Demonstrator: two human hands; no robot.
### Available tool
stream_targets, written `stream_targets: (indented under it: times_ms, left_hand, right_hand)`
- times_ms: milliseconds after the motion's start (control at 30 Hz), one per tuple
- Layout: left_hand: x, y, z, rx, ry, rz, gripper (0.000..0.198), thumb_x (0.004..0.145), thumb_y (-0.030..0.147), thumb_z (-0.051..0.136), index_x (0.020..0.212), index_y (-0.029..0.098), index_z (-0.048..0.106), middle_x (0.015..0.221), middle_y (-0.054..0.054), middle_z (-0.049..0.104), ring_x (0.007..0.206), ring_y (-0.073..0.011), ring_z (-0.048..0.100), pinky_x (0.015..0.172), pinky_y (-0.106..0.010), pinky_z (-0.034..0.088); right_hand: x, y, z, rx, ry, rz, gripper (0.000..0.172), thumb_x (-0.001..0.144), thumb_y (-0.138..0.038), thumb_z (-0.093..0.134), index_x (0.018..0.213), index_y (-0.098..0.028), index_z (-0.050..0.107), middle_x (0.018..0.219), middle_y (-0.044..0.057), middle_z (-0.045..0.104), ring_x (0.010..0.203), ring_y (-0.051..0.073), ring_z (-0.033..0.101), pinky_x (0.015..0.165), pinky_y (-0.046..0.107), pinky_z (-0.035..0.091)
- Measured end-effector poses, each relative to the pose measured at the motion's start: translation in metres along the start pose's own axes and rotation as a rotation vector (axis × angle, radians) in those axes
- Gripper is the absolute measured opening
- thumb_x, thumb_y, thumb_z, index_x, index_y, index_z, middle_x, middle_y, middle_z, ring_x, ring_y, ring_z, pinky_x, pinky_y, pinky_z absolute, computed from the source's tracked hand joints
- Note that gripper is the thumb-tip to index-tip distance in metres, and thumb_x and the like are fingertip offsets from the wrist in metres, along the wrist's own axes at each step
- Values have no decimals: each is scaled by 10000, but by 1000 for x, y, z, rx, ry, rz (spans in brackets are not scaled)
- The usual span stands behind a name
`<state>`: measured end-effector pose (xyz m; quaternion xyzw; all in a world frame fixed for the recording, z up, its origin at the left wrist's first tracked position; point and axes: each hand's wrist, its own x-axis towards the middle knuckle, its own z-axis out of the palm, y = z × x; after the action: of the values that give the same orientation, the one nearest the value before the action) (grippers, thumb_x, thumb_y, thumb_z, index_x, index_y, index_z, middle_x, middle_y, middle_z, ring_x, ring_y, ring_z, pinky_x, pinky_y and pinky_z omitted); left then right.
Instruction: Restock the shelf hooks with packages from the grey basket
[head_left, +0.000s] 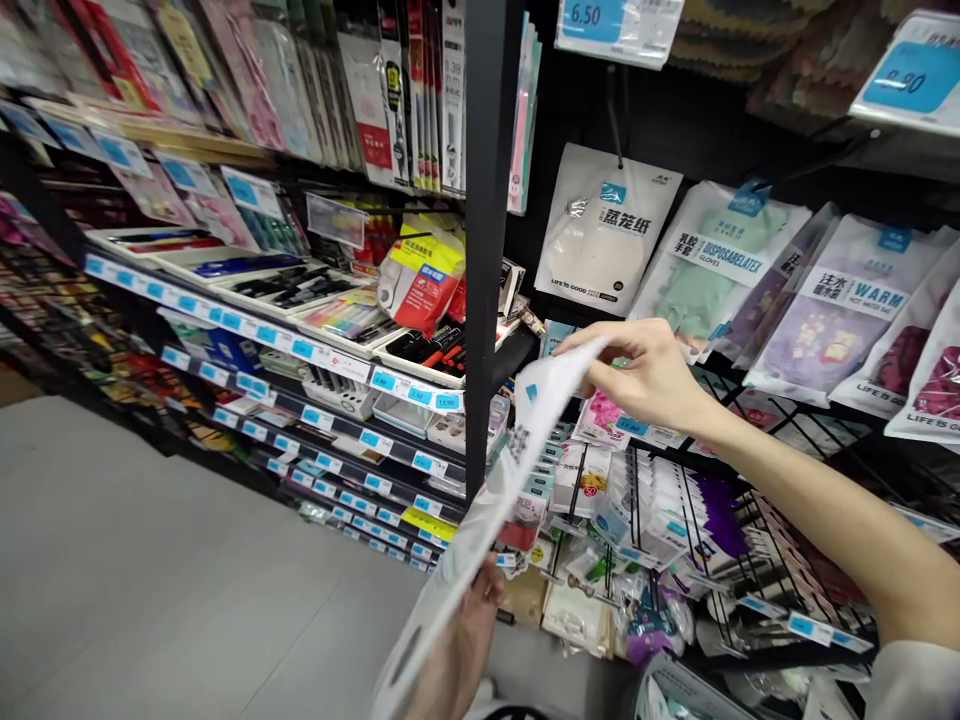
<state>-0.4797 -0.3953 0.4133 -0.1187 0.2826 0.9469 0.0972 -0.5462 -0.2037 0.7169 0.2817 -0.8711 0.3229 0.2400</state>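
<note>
A flat white plastic package [499, 500] hangs at a slant in front of me, seen nearly edge-on. It bears a small blue mark and dark print, but its label is not readable. My right hand [645, 370] pinches its upper corner between thumb and fingers. Lower down, my left hand [461, 640] is against the package's right side with curled fingers, partly hidden by it. Just beyond my right hand, a white pack of steamer paper [604, 230] hangs on a hook. Beside that pack hang disposable latex gloves [705, 265].
A black shelf post [491, 250] stands between the hooks and the stationery shelves on the left. Pens in white trays [292, 285] and a yellow-red packet [424, 275] sit there. Purple water-bag packs [832, 310] hang at right. Grey floor [187, 560] lies at lower left.
</note>
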Motion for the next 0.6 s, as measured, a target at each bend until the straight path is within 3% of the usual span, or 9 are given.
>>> stream_targets:
  times_ms: [167, 367, 500, 600]
  left_hand:
    - [-5, 21, 6, -46, 88, 22, 604, 411, 570, 982, 865, 214, 804, 676, -17, 689, 615, -150, 632, 550, -226, 569]
    - [-6, 29, 5, -16, 161, 5, 612, 318, 553, 1002, 788, 212, 807, 660, -35, 712, 623, -175, 666, 547, -235, 585]
    - [-1, 27, 0, 53, 120, 43, 598, 342, 602, 980, 750, 203, 801, 681, -60, 731, 627, -190, 674, 553, -257, 588]
    - [4, 26, -10, 142, 25, 118, 580, 457, 650, 936, 781, 188, 803, 730, -89, 743, 655, -211, 679, 568, -283, 590]
  right_hand:
    - [12, -23, 7, -71, 41, -117, 239, 961, -320, 622, 869, -147, 759, 696, 10, 701, 584, 110, 571, 575, 242, 449]
    - [15, -29, 12, -69, 17, -96, 227, 951, -307, 633, 861, -144, 764, 674, 3, 701, 575, 114, 595, 589, 248, 483]
    - [13, -29, 8, 8, 16, -63, 228, 953, -297, 637, 854, -147, 777, 710, 18, 727, 616, 127, 658, 609, 245, 531]
    - [12, -26, 4, 95, 12, -23, 264, 953, -348, 653, 846, -142, 778, 710, 28, 730, 627, 134, 681, 612, 241, 557]
